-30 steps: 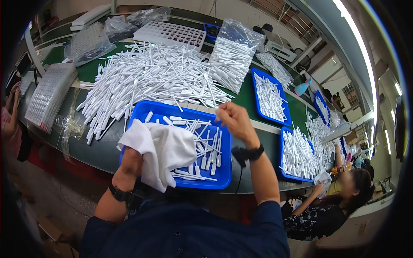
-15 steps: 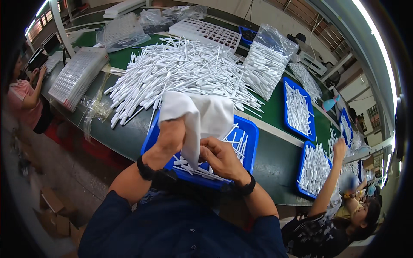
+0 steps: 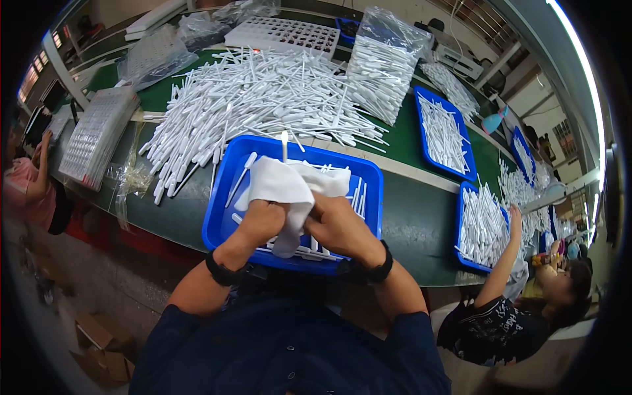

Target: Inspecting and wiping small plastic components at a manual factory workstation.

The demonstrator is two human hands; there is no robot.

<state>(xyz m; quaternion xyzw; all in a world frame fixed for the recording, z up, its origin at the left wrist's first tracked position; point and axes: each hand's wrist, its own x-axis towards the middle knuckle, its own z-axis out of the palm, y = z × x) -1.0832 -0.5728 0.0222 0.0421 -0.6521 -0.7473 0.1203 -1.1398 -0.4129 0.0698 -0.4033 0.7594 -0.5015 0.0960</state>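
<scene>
- Hands meet over the blue tray [image 3: 224,197]: left hand [image 3: 260,222] and right hand [image 3: 337,227] both grip the white cloth [image 3: 284,191], clenched.
- White plastic pieces [image 3: 359,197] lie beneath the grip.

We note a long green-topped work table [image 3: 421,217]. Directly on it: a large heap of white plastic pipettes [image 3: 263,105] upper centre, blue plastic trays [image 3: 224,197] lower centre and right.

The blue tray [image 3: 227,191] is crowded with white sticks, and a big heap of sticks [image 3: 263,105] blocks the table just beyond; bare green belt [image 3: 415,210] to its right seems passable
</scene>
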